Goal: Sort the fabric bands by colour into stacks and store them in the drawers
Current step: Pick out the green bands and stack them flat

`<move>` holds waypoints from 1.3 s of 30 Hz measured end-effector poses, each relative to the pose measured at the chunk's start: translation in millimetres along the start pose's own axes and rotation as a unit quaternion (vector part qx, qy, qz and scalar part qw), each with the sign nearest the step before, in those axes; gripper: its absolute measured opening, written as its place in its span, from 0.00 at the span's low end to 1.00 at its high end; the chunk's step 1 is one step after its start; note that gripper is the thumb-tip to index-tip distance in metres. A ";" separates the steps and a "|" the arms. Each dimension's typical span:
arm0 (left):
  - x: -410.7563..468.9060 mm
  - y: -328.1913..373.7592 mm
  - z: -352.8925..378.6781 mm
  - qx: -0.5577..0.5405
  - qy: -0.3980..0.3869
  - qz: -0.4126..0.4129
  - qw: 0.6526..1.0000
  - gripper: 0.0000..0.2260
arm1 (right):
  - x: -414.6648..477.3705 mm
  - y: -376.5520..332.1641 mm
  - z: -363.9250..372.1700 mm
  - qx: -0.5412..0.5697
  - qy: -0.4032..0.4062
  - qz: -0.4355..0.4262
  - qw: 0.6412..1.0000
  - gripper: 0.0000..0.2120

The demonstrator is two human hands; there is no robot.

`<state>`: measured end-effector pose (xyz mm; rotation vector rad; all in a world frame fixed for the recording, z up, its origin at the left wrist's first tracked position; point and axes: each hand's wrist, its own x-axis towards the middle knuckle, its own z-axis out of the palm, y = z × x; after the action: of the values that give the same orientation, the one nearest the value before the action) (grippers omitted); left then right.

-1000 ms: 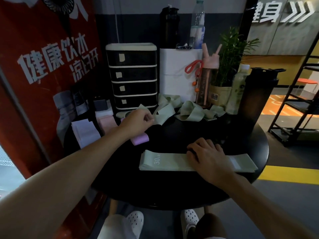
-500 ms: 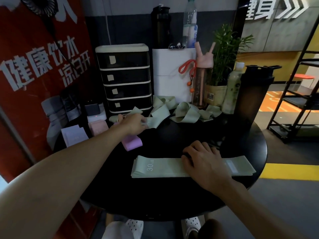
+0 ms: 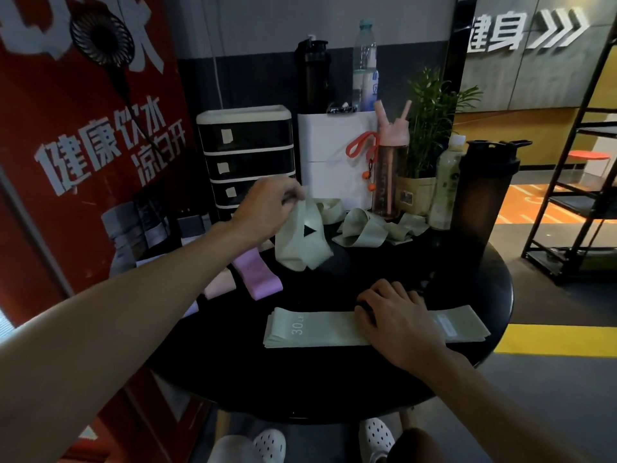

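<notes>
**A:** Which hand has the band?

**B:** The left hand (image 3: 267, 208). It pinches one green band (image 3: 302, 242) by its upper edge, fingers curled on the fabric. The band hangs crumpled just below and to the right of that hand. I cannot tell whether its lower end touches the counter (image 3: 334, 379).

**A:** And the other?

**B:** The right hand (image 3: 397, 315) lies palm down on the green stack (image 3: 310, 329), pressing it and gripping nothing. The "30 LB" end shows to its left and the other end to its right.

**A:** Where does the stack lie from the left hand?

**B:** Nearer the person and off to the right. Its long axis runs side to side across the person's front, while the held band hangs folded with no clear axis. I judge the band must be spread out and turned side to side before it can lie flat on top.

**A:** Anything else close by?

**B:** A purple band (image 3: 258, 274) lies under the left wrist, with a pink stack (image 3: 218, 285) beside it. More loose green bands (image 3: 364, 228) lie to the right of the left hand. The drawer unit (image 3: 245, 155) stands just behind that hand, and the drawers in view are pushed in.
</notes>
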<state>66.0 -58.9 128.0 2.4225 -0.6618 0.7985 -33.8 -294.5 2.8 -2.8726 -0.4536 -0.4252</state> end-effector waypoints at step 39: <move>-18.8 59.2 -71.0 -0.175 0.055 -0.160 0.970 0.05 | -24.2 -19.2 -83.5 0.597 0.077 0.026 0.798 0.18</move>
<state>-10.1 -56.5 183.7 2.0730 -0.3229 0.6188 -82.9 -303.2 76.5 -1.5919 -0.3934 -0.2150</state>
